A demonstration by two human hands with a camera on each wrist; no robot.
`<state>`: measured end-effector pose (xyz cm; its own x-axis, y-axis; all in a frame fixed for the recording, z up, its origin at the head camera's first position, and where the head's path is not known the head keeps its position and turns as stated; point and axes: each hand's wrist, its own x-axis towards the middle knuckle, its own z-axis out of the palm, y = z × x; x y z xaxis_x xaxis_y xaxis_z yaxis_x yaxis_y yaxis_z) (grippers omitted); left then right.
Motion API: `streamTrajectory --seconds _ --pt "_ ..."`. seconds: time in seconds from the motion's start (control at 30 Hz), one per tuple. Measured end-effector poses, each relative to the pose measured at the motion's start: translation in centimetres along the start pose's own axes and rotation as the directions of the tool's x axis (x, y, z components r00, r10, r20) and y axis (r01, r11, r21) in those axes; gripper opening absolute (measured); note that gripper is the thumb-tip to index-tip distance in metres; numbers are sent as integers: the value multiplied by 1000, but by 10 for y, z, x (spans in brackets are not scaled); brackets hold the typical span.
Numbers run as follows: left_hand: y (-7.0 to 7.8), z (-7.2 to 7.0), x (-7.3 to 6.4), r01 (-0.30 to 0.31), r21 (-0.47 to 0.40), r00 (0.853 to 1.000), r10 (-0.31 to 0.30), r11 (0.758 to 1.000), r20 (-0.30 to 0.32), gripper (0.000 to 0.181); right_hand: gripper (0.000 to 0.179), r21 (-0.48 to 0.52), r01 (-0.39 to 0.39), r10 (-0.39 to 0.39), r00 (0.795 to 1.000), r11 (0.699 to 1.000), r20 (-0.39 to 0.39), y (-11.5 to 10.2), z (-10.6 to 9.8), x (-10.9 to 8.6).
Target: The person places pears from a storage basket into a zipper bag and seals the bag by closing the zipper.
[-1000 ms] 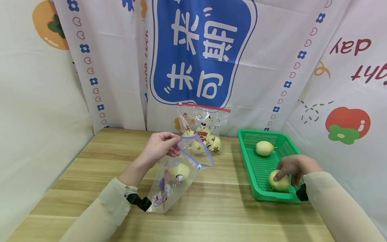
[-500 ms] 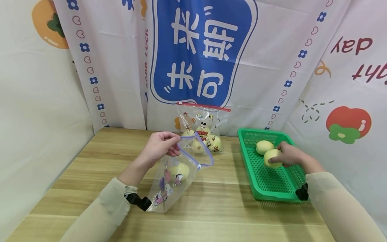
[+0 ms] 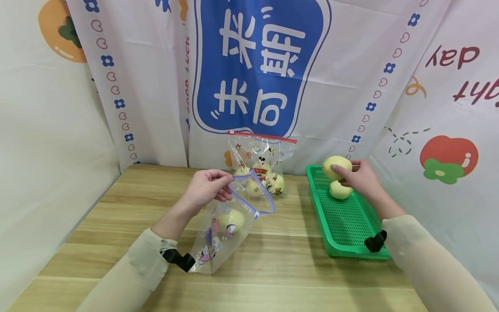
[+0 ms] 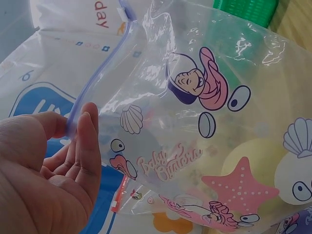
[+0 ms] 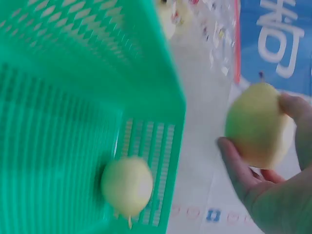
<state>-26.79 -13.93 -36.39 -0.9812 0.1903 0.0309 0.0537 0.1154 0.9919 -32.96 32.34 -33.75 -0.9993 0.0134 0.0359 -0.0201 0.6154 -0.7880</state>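
My left hand (image 3: 208,187) pinches the purple-edged rim of a clear zip bag (image 3: 222,242) printed with cartoon figures. The bag's mouth gapes toward the right, and a pale yellow pear (image 3: 231,221) lies inside it. In the left wrist view, thumb and fingers grip the purple zip strip (image 4: 92,80). My right hand (image 3: 362,177) holds another pear (image 3: 337,167) above the far end of the green basket (image 3: 331,242). Seen from the right wrist, thumb and fingers wrap that pear (image 5: 258,124), its stem showing. One pear (image 3: 340,190) sits in the basket beneath.
Behind the open bag stands a second clear bag (image 3: 262,149) with a red zip, holding several pears, near the printed cloth backdrop (image 3: 163,108). Wooden tabletop (image 3: 280,264) lies between the bags and the basket.
My right hand has lifted a pear from the near end of the basket, moving it away from me and slightly left, above the other pear. My left hand and its bag have stayed put.
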Motion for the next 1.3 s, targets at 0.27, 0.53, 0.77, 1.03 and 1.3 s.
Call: streamTrajectory --seconds 0.27,0.53,0.77,1.03,1.3 --pt "3 0 -1 -1 4 1000 1 1000 0 36 102 116 51 -48 998 992 -32 -47 32 -15" --pt "4 0 1 -10 12 1000 10 1000 -1 38 98 90 138 -139 990 986 -5 -77 64 -25" --pt "7 0 0 -10 -10 1000 10 1000 -11 37 87 56 230 -233 972 971 37 -96 90 -33" --pt "9 -1 -1 -16 -8 999 16 1000 -30 31 77 73 338 -345 930 938 125 -109 117 -48" --pt "8 0 -2 -21 2 1000 21 1000 -21 32 70 85 388 -397 897 918 196 -117 139 -55"
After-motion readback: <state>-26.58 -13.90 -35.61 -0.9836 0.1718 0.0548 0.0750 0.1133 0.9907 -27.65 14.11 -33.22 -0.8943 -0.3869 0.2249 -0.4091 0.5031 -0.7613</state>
